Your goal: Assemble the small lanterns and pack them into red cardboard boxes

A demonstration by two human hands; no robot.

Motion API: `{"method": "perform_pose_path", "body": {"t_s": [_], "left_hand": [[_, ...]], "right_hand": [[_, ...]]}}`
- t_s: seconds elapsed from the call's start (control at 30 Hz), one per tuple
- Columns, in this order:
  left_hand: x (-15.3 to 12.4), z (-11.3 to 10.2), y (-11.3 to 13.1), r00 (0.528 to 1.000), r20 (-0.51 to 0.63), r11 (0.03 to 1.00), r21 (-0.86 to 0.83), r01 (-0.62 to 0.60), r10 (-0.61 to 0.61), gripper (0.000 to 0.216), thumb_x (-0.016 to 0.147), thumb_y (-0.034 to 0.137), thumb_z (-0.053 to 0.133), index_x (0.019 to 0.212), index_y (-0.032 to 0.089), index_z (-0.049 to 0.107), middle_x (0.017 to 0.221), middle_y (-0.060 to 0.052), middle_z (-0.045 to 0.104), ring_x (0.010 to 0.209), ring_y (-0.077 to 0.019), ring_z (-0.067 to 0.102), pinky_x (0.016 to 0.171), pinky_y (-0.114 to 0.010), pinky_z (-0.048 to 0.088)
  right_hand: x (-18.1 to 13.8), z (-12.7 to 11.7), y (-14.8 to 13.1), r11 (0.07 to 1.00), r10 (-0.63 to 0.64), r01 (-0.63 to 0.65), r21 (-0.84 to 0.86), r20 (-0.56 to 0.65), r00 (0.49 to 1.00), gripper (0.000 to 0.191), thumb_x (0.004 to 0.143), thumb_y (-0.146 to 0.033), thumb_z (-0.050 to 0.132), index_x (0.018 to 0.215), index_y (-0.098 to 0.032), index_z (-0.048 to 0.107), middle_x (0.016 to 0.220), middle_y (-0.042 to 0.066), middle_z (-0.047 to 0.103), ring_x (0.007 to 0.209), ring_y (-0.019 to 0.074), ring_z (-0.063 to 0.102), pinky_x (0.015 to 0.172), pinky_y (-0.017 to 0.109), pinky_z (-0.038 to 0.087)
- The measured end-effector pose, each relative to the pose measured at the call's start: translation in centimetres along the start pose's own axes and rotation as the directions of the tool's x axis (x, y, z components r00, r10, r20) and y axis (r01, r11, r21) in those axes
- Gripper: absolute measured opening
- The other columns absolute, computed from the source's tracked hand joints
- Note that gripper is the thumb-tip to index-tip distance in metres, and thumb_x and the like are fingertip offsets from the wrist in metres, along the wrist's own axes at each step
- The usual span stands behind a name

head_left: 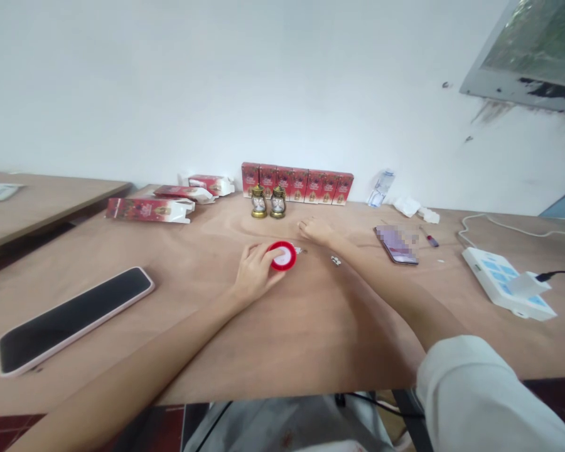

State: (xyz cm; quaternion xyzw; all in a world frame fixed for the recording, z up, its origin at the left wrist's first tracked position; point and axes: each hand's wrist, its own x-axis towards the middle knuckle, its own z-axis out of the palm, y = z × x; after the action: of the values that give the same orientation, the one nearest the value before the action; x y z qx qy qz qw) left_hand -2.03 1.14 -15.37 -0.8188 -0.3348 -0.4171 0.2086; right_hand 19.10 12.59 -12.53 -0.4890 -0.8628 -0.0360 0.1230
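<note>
My left hand [255, 271] is closed round a roll of red tape [290, 256] with a white core, the thumb lying over its face. My right hand [314, 230] reaches farther out, low over the table, with its fingers drawn together; whatever they hold, if anything, is too small to make out. Just beyond it stand two small bronze-coloured lanterns [258, 206], upright and side by side. Small white pieces [298, 250] lie beside the tape roll, and another small white piece [336, 260] rests near my right forearm.
Several red boxes [299, 185] stand in a row against the wall. Opened red boxes [145, 210] lie at the back left. A large phone-shaped object [75, 320] is at the near left. A phone [396, 244], a screwdriver [432, 240] and a power strip [503, 282] are at right.
</note>
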Motion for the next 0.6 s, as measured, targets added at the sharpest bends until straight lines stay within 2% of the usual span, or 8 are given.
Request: {"method": "perform_pose_path", "body": {"t_s": [0.13, 0.23, 0.4, 0.6], "left_hand": [[0.1, 0.0, 0.1, 1.000, 0.004, 1.000, 0.000, -0.011, 0.011, 0.026, 0.080, 0.029, 0.056, 0.103, 0.019, 0.051, 0.105, -0.013, 0.066, 0.095, -0.0247, 0.064, 0.083, -0.041, 0.043], [0.2, 0.1, 0.1, 0.999, -0.023, 1.000, -0.006, -0.027, 0.027, 0.026, 0.080, 0.028, 0.056, 0.103, 0.018, 0.051, 0.104, -0.013, 0.067, 0.092, -0.0242, 0.064, 0.082, -0.040, 0.043], [0.1, 0.1, 0.1, 1.000, 0.018, 1.000, 0.004, -0.010, 0.010, 0.026, 0.080, 0.028, 0.057, 0.103, 0.019, 0.052, 0.104, -0.012, 0.067, 0.093, -0.0244, 0.064, 0.083, -0.041, 0.043], [0.1, 0.1, 0.1, 0.999, 0.035, 1.000, 0.006, 0.006, -0.006, 0.024, 0.080, 0.030, 0.056, 0.102, 0.019, 0.053, 0.104, -0.012, 0.067, 0.093, -0.0243, 0.063, 0.083, -0.041, 0.042]], "right_hand": [[-1.5, -0.1, -0.8, 0.973, 0.188, -0.168, 0.157, -0.126, 0.974, 0.025, 0.092, -0.027, 0.039, 0.093, -0.011, 0.059, 0.092, 0.012, 0.066, 0.085, 0.0178, 0.061, 0.076, 0.028, 0.044], [-2.5, 0.4, -1.0, 0.932, 0.276, -0.227, 0.282, -0.148, 0.950, 0.026, 0.091, -0.029, 0.036, 0.085, -0.014, 0.056, 0.080, 0.006, 0.064, 0.073, 0.0145, 0.058, 0.068, 0.026, 0.043], [-3.4, 1.5, -0.9, 0.873, 0.306, -0.203, 0.442, -0.173, 0.936, 0.013, 0.087, -0.025, 0.040, 0.076, -0.019, 0.046, 0.077, 0.001, 0.056, 0.075, 0.0142, 0.052, 0.073, 0.028, 0.042], [-3.9, 1.5, -0.9, 0.730, 0.372, -0.190, 0.656, -0.149, 0.916, 0.019, 0.091, -0.030, 0.029, 0.076, -0.022, 0.036, 0.066, -0.003, 0.051, 0.063, 0.0119, 0.054, 0.066, 0.027, 0.046]]}}
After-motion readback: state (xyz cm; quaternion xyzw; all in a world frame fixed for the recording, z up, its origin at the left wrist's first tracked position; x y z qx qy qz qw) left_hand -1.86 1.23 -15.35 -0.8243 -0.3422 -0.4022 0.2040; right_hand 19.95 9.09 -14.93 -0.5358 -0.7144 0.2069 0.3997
